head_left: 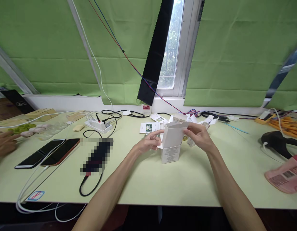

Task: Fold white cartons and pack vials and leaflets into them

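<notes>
A small white cardboard box [170, 154] stands on the table in front of me, its lower face covered in small print. Its blank upper panel [173, 136] rises above that face. My right hand [198, 135] is closed, pinching the right edge of this panel between thumb and fingers. At the left edge my left hand [150, 141] has its fingers curled on a small side flap, with the index finger reaching towards the panel. Behind the box lie more white cartons [208, 121] and a flat carton with a flower picture [149, 128], partly hidden by my hands.
Phones [60, 152] and cables lie to the left, beside a white power strip [99, 125]. Another person's hand [5, 142] is at the far left near an egg tray [52, 130]. A pink bottle [286, 175] and a black object [279, 144] are at the right.
</notes>
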A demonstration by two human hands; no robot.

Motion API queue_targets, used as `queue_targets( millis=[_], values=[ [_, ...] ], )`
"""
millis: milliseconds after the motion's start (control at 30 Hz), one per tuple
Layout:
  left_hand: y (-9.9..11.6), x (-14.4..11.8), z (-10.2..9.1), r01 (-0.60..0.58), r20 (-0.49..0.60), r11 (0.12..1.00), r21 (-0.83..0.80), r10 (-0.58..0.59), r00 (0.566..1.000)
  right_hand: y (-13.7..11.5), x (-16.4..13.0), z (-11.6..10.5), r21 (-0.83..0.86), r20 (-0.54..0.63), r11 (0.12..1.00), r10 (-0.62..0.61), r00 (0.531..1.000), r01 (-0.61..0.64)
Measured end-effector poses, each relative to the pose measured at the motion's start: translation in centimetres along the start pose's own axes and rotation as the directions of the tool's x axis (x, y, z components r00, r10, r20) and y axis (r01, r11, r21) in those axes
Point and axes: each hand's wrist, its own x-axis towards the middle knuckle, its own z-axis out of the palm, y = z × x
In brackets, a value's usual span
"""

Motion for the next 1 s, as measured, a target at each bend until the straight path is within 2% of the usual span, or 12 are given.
queue_targets(
  millis=[367,1000],
  values=[
    [0.11,0.18,0.52,-0.043,-0.1,0.996,-0.077,0.036,0.994,-0.16,0.01,-0.16,-0.042,-0.028,0.999,-0.002,1.0,0.001],
    [0.11,0.19,0.71,-0.046,-0.089,0.992,-0.116,0.036,0.995,-0.18,-0.04,0.12,-0.08,0.018,0.997,-0.001,1.0,0.003]
  ],
)
